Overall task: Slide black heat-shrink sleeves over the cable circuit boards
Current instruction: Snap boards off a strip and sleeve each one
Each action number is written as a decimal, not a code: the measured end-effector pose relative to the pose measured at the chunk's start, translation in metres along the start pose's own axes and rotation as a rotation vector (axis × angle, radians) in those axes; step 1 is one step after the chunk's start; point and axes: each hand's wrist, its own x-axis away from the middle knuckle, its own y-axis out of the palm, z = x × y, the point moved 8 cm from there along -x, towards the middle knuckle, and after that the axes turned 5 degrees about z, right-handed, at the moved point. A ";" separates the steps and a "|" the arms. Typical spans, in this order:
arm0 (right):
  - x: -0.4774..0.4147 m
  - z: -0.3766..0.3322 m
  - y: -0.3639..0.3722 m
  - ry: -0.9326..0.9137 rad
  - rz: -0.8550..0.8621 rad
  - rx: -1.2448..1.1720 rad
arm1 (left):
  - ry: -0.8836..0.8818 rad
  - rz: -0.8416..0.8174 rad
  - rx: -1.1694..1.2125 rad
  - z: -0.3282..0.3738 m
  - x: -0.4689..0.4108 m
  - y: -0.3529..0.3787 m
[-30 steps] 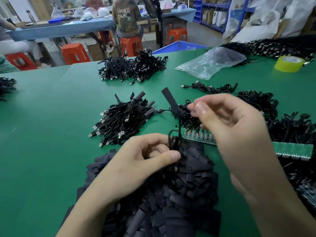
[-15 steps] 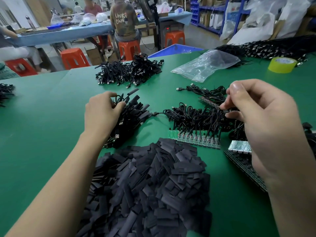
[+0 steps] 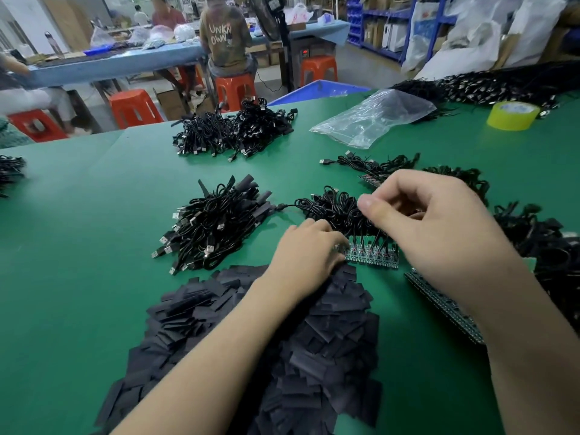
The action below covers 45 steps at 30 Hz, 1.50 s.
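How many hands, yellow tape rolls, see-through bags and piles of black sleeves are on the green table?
Hands: 2 (left hand, right hand)
Yellow tape roll: 1
Clear plastic bag: 1
Pile of black sleeves: 1
Total: 5

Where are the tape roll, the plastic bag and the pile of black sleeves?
tape roll (image 3: 510, 122), head view, on its yellow side wall.
plastic bag (image 3: 373, 119), head view, on its crumpled middle.
sleeve pile (image 3: 329, 340), head view, on flat sleeves right of the forearm.
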 end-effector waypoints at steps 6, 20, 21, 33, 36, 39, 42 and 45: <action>0.000 -0.001 0.001 -0.015 -0.013 0.033 | -0.120 0.011 -0.038 -0.001 -0.018 0.013; -0.001 0.002 -0.004 -0.011 -0.035 -0.001 | -0.567 0.169 0.743 -0.027 -0.026 -0.002; -0.001 0.002 -0.004 -0.012 -0.038 -0.006 | -0.572 0.184 0.786 -0.027 -0.026 -0.006; -0.004 0.013 -0.008 0.004 -0.019 0.238 | -0.588 0.417 1.213 -0.012 -0.034 -0.058; -0.006 0.019 -0.006 0.012 -0.050 0.460 | -0.519 0.456 1.209 -0.002 -0.041 -0.086; -0.008 0.019 -0.013 0.014 0.019 0.509 | -0.455 0.478 1.181 0.008 -0.044 -0.114; -0.007 0.012 -0.035 -0.039 0.250 0.406 | -0.415 0.504 1.163 0.014 -0.042 -0.141; 0.000 -0.001 -0.055 -0.136 0.449 0.252 | -0.371 0.517 1.161 0.014 -0.038 -0.163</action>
